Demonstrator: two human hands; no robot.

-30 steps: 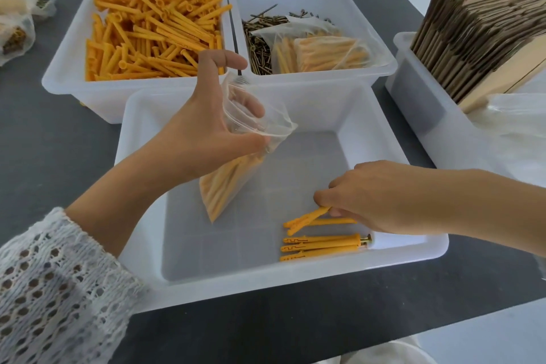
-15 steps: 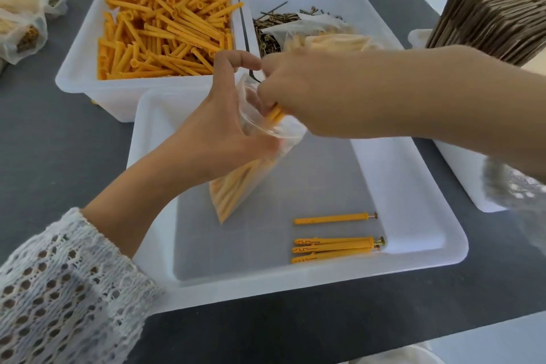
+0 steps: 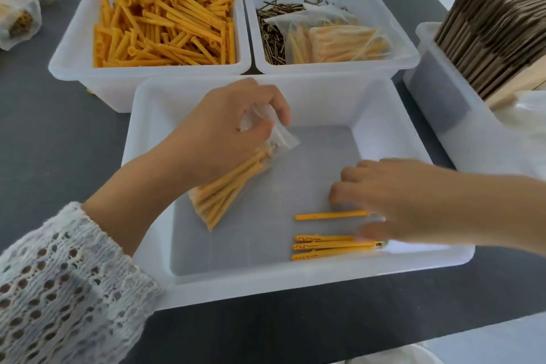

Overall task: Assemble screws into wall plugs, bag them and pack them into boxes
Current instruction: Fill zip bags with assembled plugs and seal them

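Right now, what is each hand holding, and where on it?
Left hand grips the clear bag of plugs by its open top. Right hand hovers over the loose plugs in the tray; it is blurred, so any grip cannot be told.

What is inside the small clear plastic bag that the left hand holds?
The small clear plastic bag holds a bundle of orange wall plugs. The left hand covers the bag's top, so its opening cannot be seen.
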